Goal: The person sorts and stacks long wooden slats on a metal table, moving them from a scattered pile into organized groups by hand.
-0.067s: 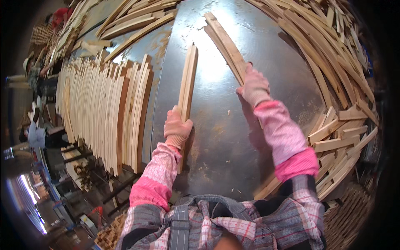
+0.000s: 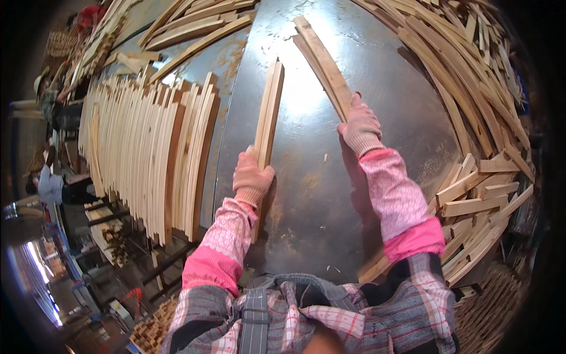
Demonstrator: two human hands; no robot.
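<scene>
My left hand (image 2: 252,176), in a pinkish knit glove, is closed round a pair of pale wooden strips (image 2: 269,115) lying side by side. They point away from me over the metal tabletop (image 2: 306,224). My right hand (image 2: 361,125), gloved alike, grips two wooden strips (image 2: 324,65) that slant up and to the left; one is shorter at the far end. The palms and lower parts of the strips are partly hidden by my hands and sleeves. The two pairs are apart, with bare metal between them.
A row of upright-looking, closely packed strips (image 2: 141,153) lies at the left. Long boards (image 2: 451,76) heap along the right edge, with shorter offcuts (image 2: 474,206) nearer me. More boards (image 2: 200,29) lie at the far left. Co-workers (image 2: 54,100) are beyond the left side.
The view has shifted slightly. Both hands keep their grip on the strips, and the strips show almost no movement against the table.
</scene>
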